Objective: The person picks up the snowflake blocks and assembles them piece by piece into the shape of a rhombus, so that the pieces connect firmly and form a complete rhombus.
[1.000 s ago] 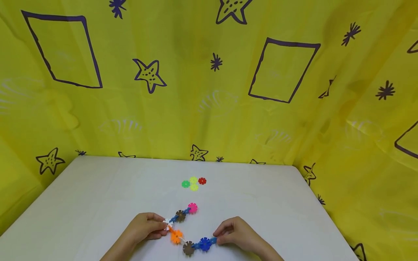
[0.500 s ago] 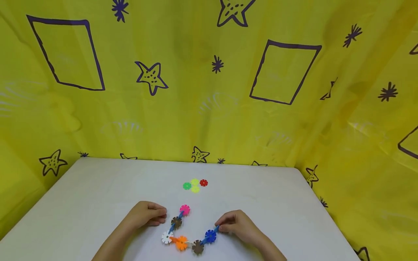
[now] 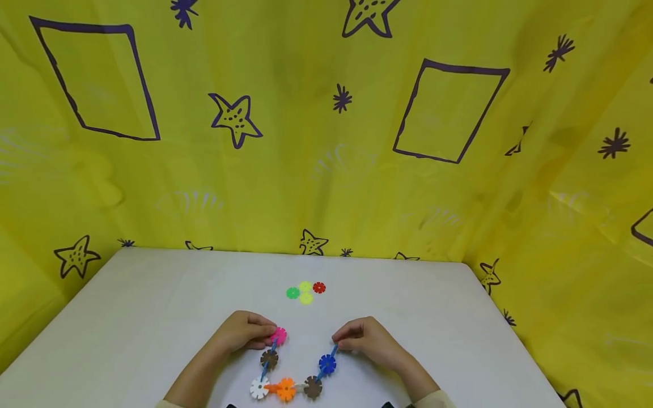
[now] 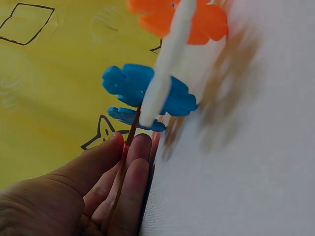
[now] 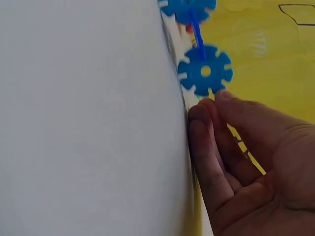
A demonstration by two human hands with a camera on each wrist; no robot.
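A chain of notched plastic discs hangs in a U between the two hands in the head view. My left hand [image 3: 247,332] pinches the pink disc [image 3: 279,335] at its left end. My right hand [image 3: 367,339] pinches the light blue disc [image 5: 205,71] at the other end by its edge. Along the chain are a brown disc [image 3: 269,359], a white disc [image 3: 259,388], an orange disc [image 3: 286,389], a second brown disc [image 3: 313,387] and a dark blue disc [image 3: 327,364], with edge-on discs linking them. In the left wrist view, my fingers hide most of the pink disc.
Beyond the chain, a green disc [image 3: 293,293], two yellow discs [image 3: 306,298] and a red disc [image 3: 319,288] lie loose on the white table [image 3: 408,294]. A yellow curtain [image 3: 285,187] with drawn stars stands behind and beside the table.
My left hand has let go of the white disc and taken the pink end disc. My right hand has kept the other end and moved slightly away from me, and the chain has opened into a U.
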